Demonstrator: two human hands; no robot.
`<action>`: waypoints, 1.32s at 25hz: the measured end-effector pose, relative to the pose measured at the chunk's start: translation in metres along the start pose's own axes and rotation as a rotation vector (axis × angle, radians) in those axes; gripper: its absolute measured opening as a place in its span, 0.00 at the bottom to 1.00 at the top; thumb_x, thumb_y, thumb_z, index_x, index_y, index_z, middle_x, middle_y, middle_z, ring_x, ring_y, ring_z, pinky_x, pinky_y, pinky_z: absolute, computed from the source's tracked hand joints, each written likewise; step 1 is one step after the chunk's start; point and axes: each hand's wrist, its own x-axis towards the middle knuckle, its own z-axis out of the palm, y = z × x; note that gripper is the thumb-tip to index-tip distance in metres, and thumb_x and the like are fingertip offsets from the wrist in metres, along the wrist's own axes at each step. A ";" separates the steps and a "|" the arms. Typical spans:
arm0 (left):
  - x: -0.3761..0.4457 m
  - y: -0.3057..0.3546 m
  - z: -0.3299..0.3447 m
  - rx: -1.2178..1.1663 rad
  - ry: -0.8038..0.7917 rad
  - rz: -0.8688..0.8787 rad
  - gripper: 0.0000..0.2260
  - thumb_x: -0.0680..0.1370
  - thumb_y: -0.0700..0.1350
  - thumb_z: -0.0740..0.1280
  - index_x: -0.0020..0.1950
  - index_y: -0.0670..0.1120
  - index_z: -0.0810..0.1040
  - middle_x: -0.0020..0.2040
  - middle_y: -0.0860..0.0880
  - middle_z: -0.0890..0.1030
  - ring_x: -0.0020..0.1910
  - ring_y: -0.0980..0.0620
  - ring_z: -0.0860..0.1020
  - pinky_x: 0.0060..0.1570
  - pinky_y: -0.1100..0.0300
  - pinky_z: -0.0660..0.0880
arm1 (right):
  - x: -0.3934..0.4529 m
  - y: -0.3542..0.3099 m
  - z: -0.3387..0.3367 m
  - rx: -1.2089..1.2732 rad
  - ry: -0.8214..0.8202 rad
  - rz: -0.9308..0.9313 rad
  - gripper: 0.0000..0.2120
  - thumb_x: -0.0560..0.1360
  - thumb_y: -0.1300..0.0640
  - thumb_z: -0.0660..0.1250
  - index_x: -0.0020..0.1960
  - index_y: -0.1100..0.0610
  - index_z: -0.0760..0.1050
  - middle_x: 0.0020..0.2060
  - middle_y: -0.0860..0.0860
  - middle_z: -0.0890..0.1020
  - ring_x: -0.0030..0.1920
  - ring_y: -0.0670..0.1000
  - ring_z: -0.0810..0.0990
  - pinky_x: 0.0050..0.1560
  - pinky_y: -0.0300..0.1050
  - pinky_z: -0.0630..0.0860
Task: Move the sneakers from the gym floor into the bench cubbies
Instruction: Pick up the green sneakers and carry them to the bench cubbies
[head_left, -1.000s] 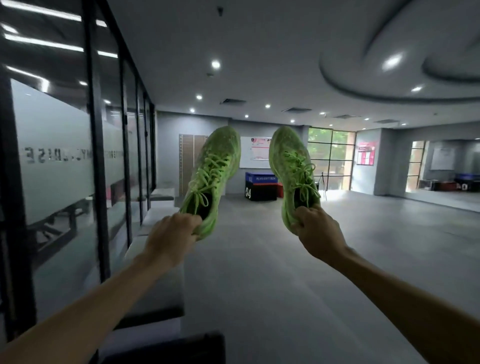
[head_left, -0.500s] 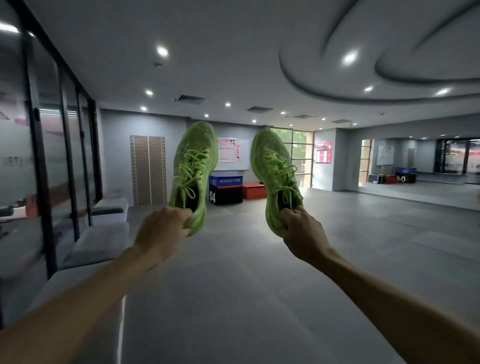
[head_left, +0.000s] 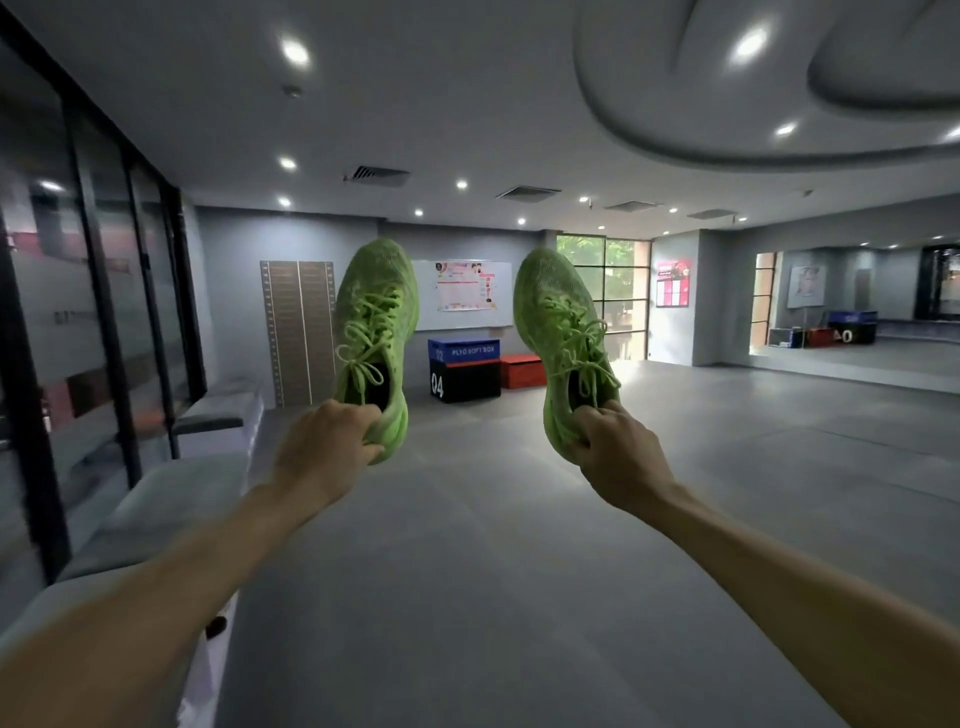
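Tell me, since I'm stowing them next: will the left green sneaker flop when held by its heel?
Probably not: the left sneaker stands toe-up from the left hand without sagging. It seems light. Its loose laces may dangle.

grey floor (head_left: 519, 597) | glass wall (head_left: 78, 312) left | whiteboard (head_left: 467, 296) | plyo box (head_left: 464, 371) | ceiling spotlights (head_left: 295, 52)

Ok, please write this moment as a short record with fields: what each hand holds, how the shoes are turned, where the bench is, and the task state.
left hand: grips the left sneaker at the heel
right hand: grips the right sneaker at the heel
sneakers: bright green, laced, toes pointing up, held apart in the air
bench: grey, along the glass wall on the left
cubbies: not visible
task state: both sneakers off the floor, not yet stored
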 end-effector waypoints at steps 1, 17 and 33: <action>0.026 -0.003 0.021 0.005 0.006 -0.003 0.09 0.72 0.47 0.73 0.42 0.43 0.77 0.41 0.42 0.82 0.44 0.40 0.79 0.37 0.58 0.63 | 0.024 0.017 0.020 0.010 -0.002 -0.005 0.04 0.74 0.60 0.64 0.41 0.58 0.71 0.37 0.51 0.69 0.35 0.56 0.68 0.33 0.43 0.62; 0.371 -0.124 0.329 0.033 0.008 -0.060 0.15 0.69 0.47 0.75 0.34 0.49 0.68 0.34 0.44 0.78 0.37 0.40 0.78 0.36 0.52 0.74 | 0.369 0.173 0.346 0.097 -0.016 -0.061 0.05 0.75 0.58 0.65 0.42 0.59 0.72 0.39 0.53 0.72 0.34 0.58 0.72 0.34 0.45 0.68; 0.728 -0.262 0.638 0.105 0.026 -0.127 0.15 0.70 0.47 0.74 0.34 0.48 0.67 0.35 0.45 0.78 0.38 0.41 0.77 0.35 0.54 0.72 | 0.740 0.323 0.692 0.106 -0.050 -0.172 0.05 0.75 0.56 0.65 0.44 0.58 0.74 0.40 0.55 0.75 0.35 0.58 0.75 0.36 0.53 0.77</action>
